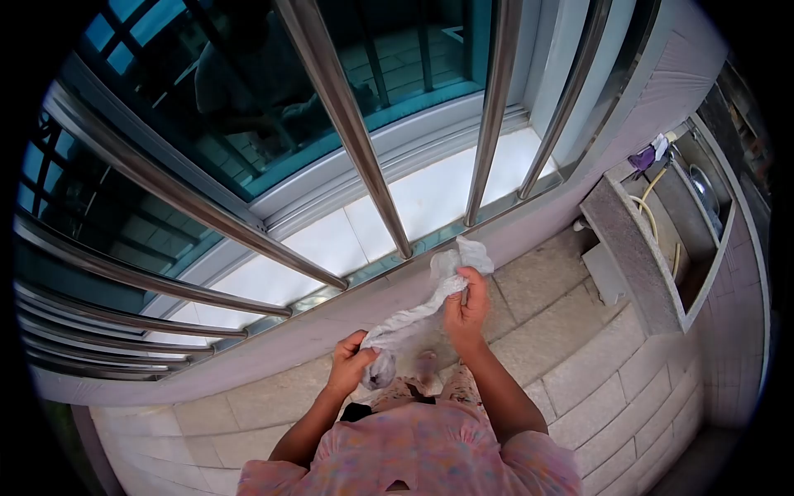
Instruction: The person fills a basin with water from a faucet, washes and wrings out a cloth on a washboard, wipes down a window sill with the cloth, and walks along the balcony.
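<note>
A whitish-grey cloth is stretched in a loose twist between my two hands, in front of my body. My left hand is closed around its lower left end, where a bunched, darker part hangs down. Higher and to the right, my right hand grips the other end, its thumb on top and a crumpled flap sticking out beyond the fingers. Just past the cloth stands the window ledge, behind a row of metal bars.
Dark glass panes in a pale frame lie behind the bars. At right is a concrete sink with a yellowish hose, a metal bowl and a purple cloth. Stone tiles cover the floor.
</note>
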`<move>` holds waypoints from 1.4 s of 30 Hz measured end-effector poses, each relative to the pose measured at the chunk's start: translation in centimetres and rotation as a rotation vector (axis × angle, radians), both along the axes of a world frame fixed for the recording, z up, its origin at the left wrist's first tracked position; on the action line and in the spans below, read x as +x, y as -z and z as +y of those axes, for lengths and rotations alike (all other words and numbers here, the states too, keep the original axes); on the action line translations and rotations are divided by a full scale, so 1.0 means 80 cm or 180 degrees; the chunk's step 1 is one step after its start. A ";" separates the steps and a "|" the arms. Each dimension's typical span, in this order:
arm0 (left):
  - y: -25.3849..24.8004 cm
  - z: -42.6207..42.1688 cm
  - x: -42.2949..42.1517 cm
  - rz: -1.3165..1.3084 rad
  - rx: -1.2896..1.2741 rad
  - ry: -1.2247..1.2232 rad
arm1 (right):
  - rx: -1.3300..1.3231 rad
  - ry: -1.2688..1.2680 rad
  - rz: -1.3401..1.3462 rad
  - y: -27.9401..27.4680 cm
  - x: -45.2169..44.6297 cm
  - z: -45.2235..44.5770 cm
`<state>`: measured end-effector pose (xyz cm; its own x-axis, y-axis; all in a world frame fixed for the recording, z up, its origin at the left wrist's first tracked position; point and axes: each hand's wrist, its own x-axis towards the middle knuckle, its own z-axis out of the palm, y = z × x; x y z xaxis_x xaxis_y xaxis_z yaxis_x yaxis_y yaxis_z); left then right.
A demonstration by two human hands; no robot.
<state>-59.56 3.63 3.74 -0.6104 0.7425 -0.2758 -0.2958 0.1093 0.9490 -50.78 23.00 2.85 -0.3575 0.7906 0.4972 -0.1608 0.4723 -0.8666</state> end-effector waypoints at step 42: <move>0.008 0.087 0.045 0.0357 -0.0063 -0.0357 | 0.2121 -0.1046 -0.2435 0.019 -0.069 0.096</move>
